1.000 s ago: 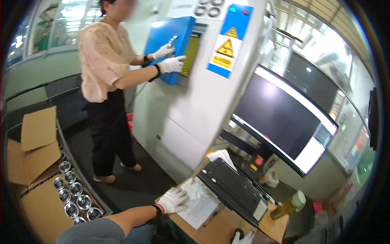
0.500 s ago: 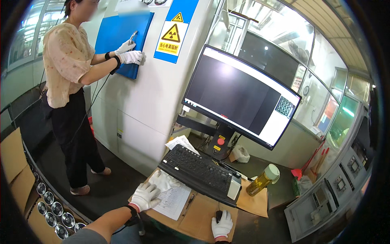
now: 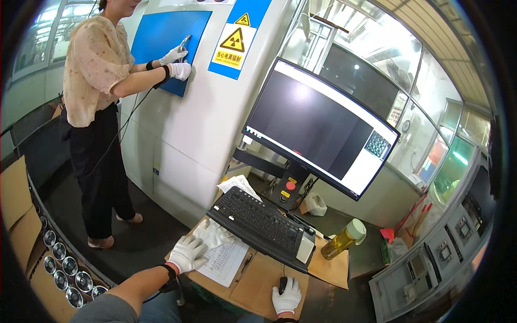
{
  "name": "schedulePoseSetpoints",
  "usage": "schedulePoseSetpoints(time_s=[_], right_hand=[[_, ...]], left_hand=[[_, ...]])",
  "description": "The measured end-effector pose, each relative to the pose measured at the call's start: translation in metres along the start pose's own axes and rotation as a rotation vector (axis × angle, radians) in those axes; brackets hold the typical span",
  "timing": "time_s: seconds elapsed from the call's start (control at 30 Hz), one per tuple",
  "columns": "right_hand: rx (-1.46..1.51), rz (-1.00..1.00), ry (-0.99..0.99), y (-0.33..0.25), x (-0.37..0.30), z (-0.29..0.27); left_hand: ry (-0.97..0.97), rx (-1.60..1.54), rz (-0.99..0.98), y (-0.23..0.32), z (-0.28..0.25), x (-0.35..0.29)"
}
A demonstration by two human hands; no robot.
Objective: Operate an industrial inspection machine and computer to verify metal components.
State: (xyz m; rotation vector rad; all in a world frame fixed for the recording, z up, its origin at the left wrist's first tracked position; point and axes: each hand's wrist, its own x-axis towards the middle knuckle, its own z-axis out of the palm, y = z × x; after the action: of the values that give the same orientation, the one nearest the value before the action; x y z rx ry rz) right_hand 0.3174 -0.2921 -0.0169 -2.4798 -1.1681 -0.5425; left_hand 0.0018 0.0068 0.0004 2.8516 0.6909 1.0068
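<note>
My left hand [image 3: 187, 253], in a white knit glove with a black wrist strap, lies with loosely bent fingers at the desk's left edge. Its fingertips rest by an empty white glove [image 3: 214, 235] and a written paper sheet [image 3: 225, 264]. My right hand [image 3: 287, 297], also gloved, is over a black computer mouse [image 3: 283, 284] on the cardboard-covered desktop [image 3: 258, 282]. Beyond the hands sits a black keyboard [image 3: 258, 223], tilted on its stand. Above it a large monitor [image 3: 307, 118] shows a mostly dark grey picture and a small inset of round shapes.
A co-worker [image 3: 97, 70] in white gloves stands left, both hands at the handle of a blue door [image 3: 167, 37] on a white cabinet [image 3: 183, 145]. A yellow-green bottle [image 3: 342, 239] stands right of the keyboard. Round metal parts [image 3: 70, 266] fill a carton at lower left.
The blue door sits flatter against the cabinet, its thick right edge no longer showing, with the co-worker's hands still at the handle. The view has shifted slightly; my hands keep their places.
</note>
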Motion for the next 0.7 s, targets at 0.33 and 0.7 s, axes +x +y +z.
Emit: schedulePoseSetpoints(time_s=[0.33, 0.7], right_hand=[[0.027, 0.01, 0.044, 0.0, -0.001, 0.006], [0.078, 0.007, 0.021, 0.009, -0.008, -0.005]], left_hand=[[-0.038, 0.001, -0.028, -0.001, -0.006, -0.005], [-0.082, -0.015, 0.04, 0.002, -0.002, 0.004]])
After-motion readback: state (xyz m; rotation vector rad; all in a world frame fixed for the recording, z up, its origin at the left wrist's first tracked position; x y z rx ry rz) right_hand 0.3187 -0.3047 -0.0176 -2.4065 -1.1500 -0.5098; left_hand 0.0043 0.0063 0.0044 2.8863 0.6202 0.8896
